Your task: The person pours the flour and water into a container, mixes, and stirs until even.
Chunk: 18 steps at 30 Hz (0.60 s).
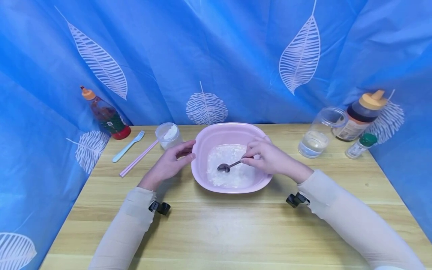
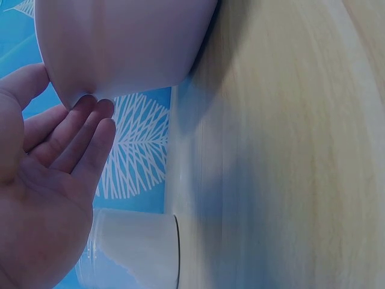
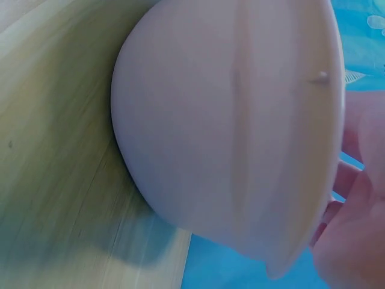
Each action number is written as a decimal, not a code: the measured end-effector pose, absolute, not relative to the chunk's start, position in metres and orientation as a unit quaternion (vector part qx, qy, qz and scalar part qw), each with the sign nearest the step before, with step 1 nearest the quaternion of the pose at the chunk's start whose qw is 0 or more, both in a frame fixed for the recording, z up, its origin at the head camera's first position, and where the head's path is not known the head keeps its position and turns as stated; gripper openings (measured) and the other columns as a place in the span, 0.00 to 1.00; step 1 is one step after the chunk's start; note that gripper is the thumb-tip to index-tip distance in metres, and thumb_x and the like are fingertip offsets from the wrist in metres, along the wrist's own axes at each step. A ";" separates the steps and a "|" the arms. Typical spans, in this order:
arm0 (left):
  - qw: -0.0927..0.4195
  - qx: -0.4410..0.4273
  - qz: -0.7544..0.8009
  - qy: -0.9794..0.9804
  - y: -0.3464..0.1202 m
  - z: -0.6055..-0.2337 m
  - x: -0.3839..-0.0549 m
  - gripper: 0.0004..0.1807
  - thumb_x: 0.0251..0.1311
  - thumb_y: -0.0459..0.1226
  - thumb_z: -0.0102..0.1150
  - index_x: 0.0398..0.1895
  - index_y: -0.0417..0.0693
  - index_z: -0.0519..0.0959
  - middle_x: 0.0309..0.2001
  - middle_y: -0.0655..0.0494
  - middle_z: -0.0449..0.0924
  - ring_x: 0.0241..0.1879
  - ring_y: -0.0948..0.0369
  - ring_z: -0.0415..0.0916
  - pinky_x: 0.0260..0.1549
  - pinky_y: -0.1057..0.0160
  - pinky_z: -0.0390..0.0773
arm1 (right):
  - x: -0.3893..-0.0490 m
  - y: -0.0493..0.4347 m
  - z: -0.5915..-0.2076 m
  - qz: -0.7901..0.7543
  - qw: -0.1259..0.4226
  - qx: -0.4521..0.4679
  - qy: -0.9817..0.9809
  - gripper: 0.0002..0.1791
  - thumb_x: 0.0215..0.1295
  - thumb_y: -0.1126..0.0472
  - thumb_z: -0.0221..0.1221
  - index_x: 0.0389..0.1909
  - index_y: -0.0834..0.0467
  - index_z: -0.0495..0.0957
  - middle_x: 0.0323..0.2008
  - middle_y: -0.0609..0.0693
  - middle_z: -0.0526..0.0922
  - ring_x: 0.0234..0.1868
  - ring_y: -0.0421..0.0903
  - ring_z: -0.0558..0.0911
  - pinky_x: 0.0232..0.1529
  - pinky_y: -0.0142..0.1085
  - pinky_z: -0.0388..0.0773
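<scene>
Dark, small-bowled spoon (image 1: 233,165) sits in the pink oval plastic basin (image 1: 229,134), centre of frame. Its head is at or in the lumpy white contents (image 1: 236,178); exact depth can't be told. Long axis slants, head lower left, handle rising to the upper right toward the right hand (image 1: 271,157). Right hand is nearer, pinching the handle end above the basin's right half. Left hand (image 1: 170,161) is at the basin's left edge, thumb and fingertips apart and resting against the rim area, fingers extended, not wrapped round anything. Hands are well apart, basin between them. Basin stands upright on the light wood-grain desk (image 1: 216,232). Clear lidless jar of white powder (image 1: 170,138) is just beyond the left hand; clear cup of liquid (image 1: 314,144) sits upper right, apart from the right hand.
</scene>
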State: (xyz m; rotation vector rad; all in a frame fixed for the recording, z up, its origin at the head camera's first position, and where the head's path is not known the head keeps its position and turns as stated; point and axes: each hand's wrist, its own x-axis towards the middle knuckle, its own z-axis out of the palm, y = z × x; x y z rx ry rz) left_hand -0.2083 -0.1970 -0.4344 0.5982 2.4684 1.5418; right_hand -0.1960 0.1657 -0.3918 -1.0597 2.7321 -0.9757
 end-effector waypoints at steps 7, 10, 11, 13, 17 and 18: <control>0.083 0.203 0.516 0.828 -0.197 -0.433 -0.208 0.31 0.78 0.36 0.62 0.79 0.37 0.69 0.67 0.37 0.80 0.68 0.40 0.78 0.77 0.39 0.72 | -0.194 0.173 -0.388 -0.332 0.029 -0.311 0.890 0.04 0.70 0.62 0.71 0.39 0.55 0.94 0.33 0.43 0.83 0.45 0.47 0.76 0.80 0.70 0.48; 0.082 0.204 0.515 0.828 -0.197 -0.434 -0.208 0.31 0.78 0.36 0.61 0.79 0.37 0.69 0.67 0.38 0.81 0.68 0.41 0.78 0.76 0.39 0.72 | -0.193 0.173 -0.387 -0.350 0.019 -0.313 0.883 0.04 0.69 0.63 0.71 0.39 0.56 0.94 0.34 0.43 0.85 0.45 0.47 0.78 0.79 0.79 0.42; 0.082 0.203 0.515 0.829 -0.197 -0.434 -0.208 0.31 0.78 0.36 0.61 0.79 0.37 0.69 0.67 0.38 0.81 0.68 0.41 0.78 0.76 0.39 0.72 | -0.192 0.172 -0.387 -0.357 0.019 -0.317 0.878 0.04 0.69 0.63 0.71 0.39 0.56 0.94 0.33 0.43 0.85 0.44 0.47 0.78 0.79 0.75 0.48; 0.082 0.202 0.514 0.829 -0.197 -0.434 -0.209 0.30 0.78 0.36 0.61 0.79 0.37 0.69 0.67 0.37 0.81 0.68 0.41 0.78 0.76 0.39 0.72 | -0.191 0.170 -0.388 -0.369 0.023 -0.333 0.867 0.03 0.68 0.64 0.71 0.37 0.56 0.94 0.32 0.41 0.84 0.43 0.46 0.77 0.74 0.64 0.63; 0.082 0.204 0.518 0.827 -0.197 -0.434 -0.209 0.30 0.78 0.36 0.61 0.79 0.37 0.69 0.67 0.37 0.80 0.68 0.40 0.78 0.76 0.39 0.72 | -0.190 0.167 -0.391 -0.363 0.034 -0.367 0.856 0.05 0.68 0.63 0.71 0.32 0.51 0.93 0.28 0.37 0.79 0.40 0.43 0.74 0.53 0.42 0.65; 0.082 0.205 0.518 0.826 -0.197 -0.434 -0.209 0.30 0.78 0.35 0.61 0.79 0.36 0.69 0.67 0.37 0.80 0.68 0.40 0.78 0.76 0.39 0.72 | -0.190 0.167 -0.392 -0.356 0.033 -0.373 0.856 0.06 0.68 0.62 0.71 0.31 0.50 0.93 0.27 0.37 0.78 0.40 0.42 0.74 0.52 0.41 0.63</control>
